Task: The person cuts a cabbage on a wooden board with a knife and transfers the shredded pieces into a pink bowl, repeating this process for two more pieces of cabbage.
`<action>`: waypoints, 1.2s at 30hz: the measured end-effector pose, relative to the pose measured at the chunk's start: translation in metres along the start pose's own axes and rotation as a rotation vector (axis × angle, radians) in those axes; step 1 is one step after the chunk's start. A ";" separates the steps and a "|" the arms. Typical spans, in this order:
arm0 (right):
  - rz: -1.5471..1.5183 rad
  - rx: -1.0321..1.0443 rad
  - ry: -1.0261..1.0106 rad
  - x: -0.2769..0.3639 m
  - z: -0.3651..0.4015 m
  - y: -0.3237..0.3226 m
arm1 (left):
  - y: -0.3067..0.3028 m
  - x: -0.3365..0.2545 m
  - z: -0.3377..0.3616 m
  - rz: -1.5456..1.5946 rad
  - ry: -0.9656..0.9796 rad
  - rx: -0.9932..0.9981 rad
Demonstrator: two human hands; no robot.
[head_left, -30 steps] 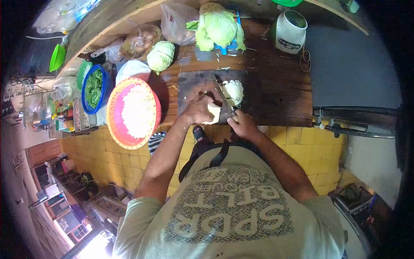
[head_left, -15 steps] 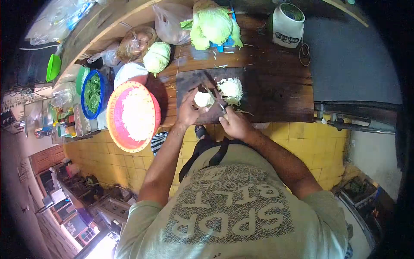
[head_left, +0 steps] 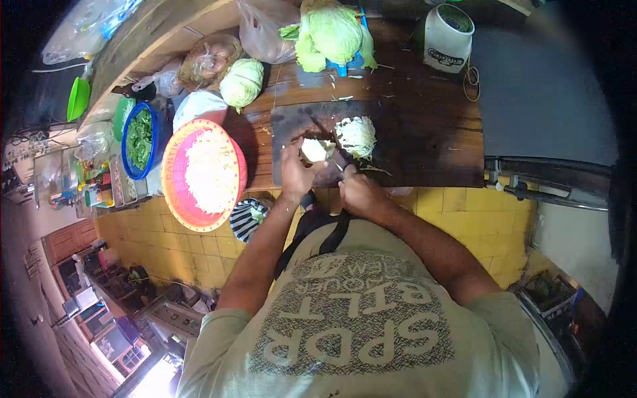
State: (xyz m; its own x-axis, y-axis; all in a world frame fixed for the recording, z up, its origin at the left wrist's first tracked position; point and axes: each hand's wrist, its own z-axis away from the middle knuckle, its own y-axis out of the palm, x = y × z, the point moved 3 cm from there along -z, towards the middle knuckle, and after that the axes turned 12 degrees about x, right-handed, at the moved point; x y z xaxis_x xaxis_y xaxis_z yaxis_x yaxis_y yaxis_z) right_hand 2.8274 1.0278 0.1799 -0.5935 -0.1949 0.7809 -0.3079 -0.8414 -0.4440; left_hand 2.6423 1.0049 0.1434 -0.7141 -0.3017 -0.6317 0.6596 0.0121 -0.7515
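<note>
My left hand [head_left: 296, 171] grips a pale chunk of cabbage [head_left: 316, 149] on the dark cutting board [head_left: 292, 123]. My right hand [head_left: 355, 189] is closed on the handle of a knife [head_left: 326, 138], whose blade lies slanted just right of the chunk. A pile of shredded cabbage [head_left: 355, 134] sits on the board to the right of the blade.
A red basket [head_left: 174, 174] of shredded cabbage hangs over the wooden table's left edge. Behind it stand a blue bowl of greens [head_left: 141, 138], a small cabbage [head_left: 242, 81], plastic bags, a big leafy cabbage [head_left: 330, 32] and a white container [head_left: 448, 38]. Yellow floor tiles lie below.
The cabbage chunk has been turned and held closer to the board's front. The knife shifted left with repeated cuts, and the shredded pile beside it has grown.
</note>
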 end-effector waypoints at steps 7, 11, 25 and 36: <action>0.100 0.037 0.184 -0.028 -0.038 0.032 | 0.007 0.011 0.004 -0.007 0.039 -0.066; 0.105 0.059 0.133 -0.033 -0.037 0.031 | 0.011 0.013 0.007 0.036 0.097 -0.143; -0.051 -0.352 0.002 -0.048 -0.008 -0.009 | -0.019 0.028 -0.005 0.011 0.049 -0.060; 0.115 -0.326 -0.104 -0.018 -0.088 -0.037 | 0.002 0.047 0.084 0.579 -0.071 -0.007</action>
State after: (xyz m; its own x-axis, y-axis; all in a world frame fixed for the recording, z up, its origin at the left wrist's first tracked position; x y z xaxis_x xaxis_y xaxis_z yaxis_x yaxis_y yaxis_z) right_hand 2.7840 1.1073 0.1433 -0.5640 -0.3436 0.7509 -0.4744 -0.6094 -0.6352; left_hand 2.6300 0.9110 0.1284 -0.2204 -0.3074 -0.9257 0.9360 0.2005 -0.2894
